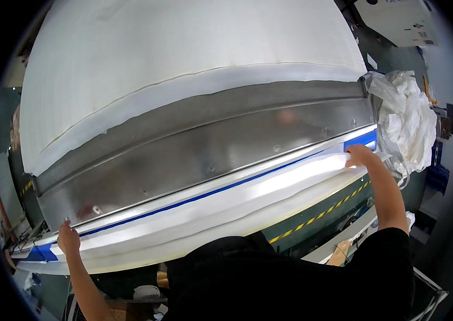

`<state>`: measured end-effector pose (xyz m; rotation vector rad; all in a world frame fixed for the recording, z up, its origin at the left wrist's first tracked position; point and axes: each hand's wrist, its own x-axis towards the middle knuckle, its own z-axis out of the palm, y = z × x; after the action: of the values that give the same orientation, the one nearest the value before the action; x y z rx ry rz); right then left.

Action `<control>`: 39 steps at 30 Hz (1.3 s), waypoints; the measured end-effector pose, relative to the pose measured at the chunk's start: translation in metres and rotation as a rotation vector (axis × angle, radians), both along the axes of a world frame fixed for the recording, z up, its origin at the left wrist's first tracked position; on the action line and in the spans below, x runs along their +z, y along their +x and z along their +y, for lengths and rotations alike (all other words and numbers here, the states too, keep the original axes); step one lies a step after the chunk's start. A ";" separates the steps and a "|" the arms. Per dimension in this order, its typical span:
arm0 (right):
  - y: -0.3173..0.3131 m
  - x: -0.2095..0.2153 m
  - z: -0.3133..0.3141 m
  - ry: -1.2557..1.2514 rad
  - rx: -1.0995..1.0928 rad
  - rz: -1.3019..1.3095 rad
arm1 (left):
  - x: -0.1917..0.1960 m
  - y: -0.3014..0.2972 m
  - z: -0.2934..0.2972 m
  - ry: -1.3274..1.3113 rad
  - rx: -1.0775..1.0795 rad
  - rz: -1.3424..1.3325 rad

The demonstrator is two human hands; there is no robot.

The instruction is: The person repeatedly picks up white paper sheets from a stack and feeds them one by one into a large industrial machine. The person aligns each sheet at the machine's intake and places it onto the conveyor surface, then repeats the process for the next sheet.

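A long white sheet (210, 219) stretches across in front of me, along the near side of a wide machine. My right hand (362, 156) is closed on its upper edge at the right end, beside a blue patch (361, 140). At the far left my left hand (69, 239) is closed at the sheet's other end, its fingertips up by the lower edge of a grey metal plate (205, 139). What lies under those fingers is partly hidden. A blue strip (199, 197) runs between the two hands, just above the sheet.
Beyond the metal plate lies a broad sheet of white material (183, 43). A crumpled heap of white film (406, 117) hangs at the machine's right end. Yellow-and-black floor tape (317, 215) and a pale bench (339, 241) with cardboard show at the near right.
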<state>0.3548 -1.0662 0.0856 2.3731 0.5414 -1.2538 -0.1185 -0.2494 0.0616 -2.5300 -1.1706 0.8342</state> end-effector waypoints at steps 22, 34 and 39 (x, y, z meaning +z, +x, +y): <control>-0.112 -0.015 0.150 0.451 -0.614 0.649 | 0.017 0.023 -0.066 -0.108 0.114 -0.365; -0.140 -0.034 0.170 0.561 -0.386 0.214 | -0.018 0.006 -0.069 -0.098 0.012 -0.689; -0.139 -0.032 0.228 0.670 -0.278 0.180 | -0.016 0.027 -0.056 -0.103 -0.075 -0.679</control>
<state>0.2161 -0.8386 0.0539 2.9783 0.8108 -1.6119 -0.0918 -0.3055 0.0457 -3.0262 -1.2014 -0.0122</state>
